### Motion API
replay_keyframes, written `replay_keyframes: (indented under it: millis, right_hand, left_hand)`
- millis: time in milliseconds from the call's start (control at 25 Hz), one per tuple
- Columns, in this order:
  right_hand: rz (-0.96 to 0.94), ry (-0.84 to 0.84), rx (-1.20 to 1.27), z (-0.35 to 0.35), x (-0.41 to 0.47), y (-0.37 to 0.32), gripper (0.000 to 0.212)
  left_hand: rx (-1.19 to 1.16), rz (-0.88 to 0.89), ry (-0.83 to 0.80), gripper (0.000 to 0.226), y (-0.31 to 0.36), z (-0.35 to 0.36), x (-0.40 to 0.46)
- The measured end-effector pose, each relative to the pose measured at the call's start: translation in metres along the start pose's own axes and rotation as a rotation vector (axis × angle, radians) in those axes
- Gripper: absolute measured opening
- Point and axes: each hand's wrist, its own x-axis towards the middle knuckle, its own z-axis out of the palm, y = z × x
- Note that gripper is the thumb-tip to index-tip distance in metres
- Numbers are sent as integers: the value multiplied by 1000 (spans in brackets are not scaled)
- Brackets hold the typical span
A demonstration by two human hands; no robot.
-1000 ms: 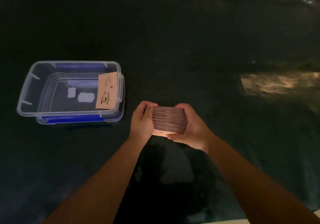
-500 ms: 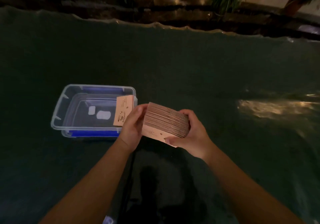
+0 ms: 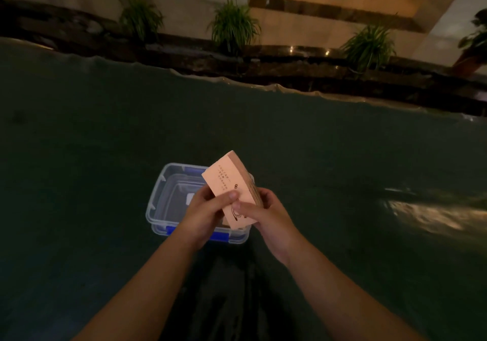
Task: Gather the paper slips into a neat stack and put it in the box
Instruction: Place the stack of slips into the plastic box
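A thick stack of pinkish paper slips (image 3: 229,180) is held tilted, printed face toward me, above the right part of a clear plastic box (image 3: 158,198) with blue clips. My left hand (image 3: 204,215) grips the stack's lower left side, thumb on the front face. My right hand (image 3: 266,215) holds its lower right edge, thumb also on the face. The stack and my hands hide the box's right side and part of its inside. White patches show on the box bottom.
The box sits on a dark green cloth (image 3: 316,156) covering a wide table. The cloth's far edge (image 3: 276,86) runs across the view, with a dark ledge and potted plants (image 3: 232,24) beyond. A bright light patch (image 3: 427,213) lies at right.
Both hands carried the stack left and over the box, turning it from edge-on to upright with its printed face toward me. The view tilted up, revealing plants and floor beyond the table.
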Motion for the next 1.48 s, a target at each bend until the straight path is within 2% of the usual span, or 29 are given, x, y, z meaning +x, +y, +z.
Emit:
replay_keyframes:
  millis: [240,360,560,720,880,1120,1280,1480]
  right_hand:
    - [3,10,-221,44,23,-31,48]
    - [67,19,-199,57,37,-38,37]
    - [217,80,-150,75,63,-23,27]
    - [329,124,-184,91,84,-9,8]
    - [405,168,-258,106,102,9,19]
    - [467,275,-325,114,119,21,29]
    - [429,268,-415,109,122,20,30]
    - [330,356,-485,110,125,29,32]
  left_hand:
    - [104,-144,-81,65,42,-53,12]
    - [128,-229,-103,63,51,-72,27]
    - [143,-323,-66,58,47,-97,51]
    - [194,-420,-1,47,41,-105,65]
    - [272,-508,35,30,38,-103,70]
    - [348,-548,102,28,25,-84,71]
    - [383,-508,154,28,17,-66,69]
    - [544,-482,188,34,18,-52,67]
